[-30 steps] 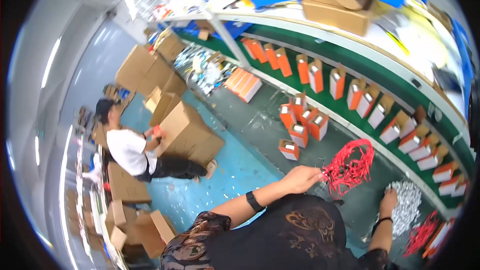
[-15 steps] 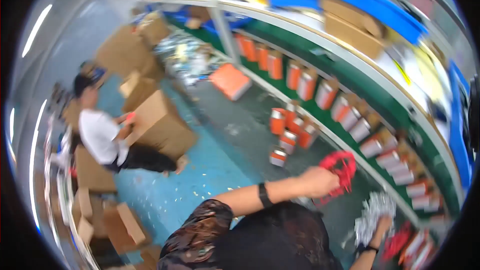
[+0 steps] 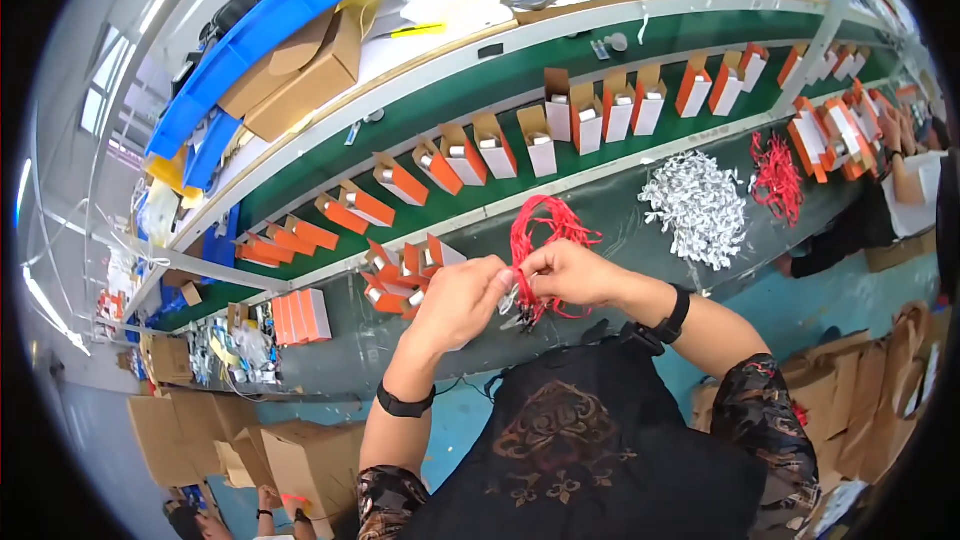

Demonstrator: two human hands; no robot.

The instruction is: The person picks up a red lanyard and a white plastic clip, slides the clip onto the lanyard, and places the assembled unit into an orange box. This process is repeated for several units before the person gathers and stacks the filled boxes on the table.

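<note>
A looped bundle of thin red cords (image 3: 545,220) hangs between my hands over the dark green bench, with loose ends trailing below. My left hand (image 3: 462,300) is closed in a pinch on its left side, thumb and fingers pressed together. From the right, my right hand (image 3: 570,273) pinches the same bundle at its gathered middle, fingertips almost meeting the left ones. Some small whitish bits show under the fingertips, too small to make out. Just left of my left hand stand several orange-and-white open boxes (image 3: 385,290).
To the right lie a heap of small silvery-white packets (image 3: 695,205) and more red cords (image 3: 777,178). Open orange-and-white boxes (image 3: 540,145) line the bench's back. Blue trays (image 3: 270,30) sit on the shelf above. Other people work at the far right (image 3: 910,180) and lower left.
The view has swung round to the right. My right hand has left the silvery packets and joined my left hand at the red cord bundle, now in front of me.
</note>
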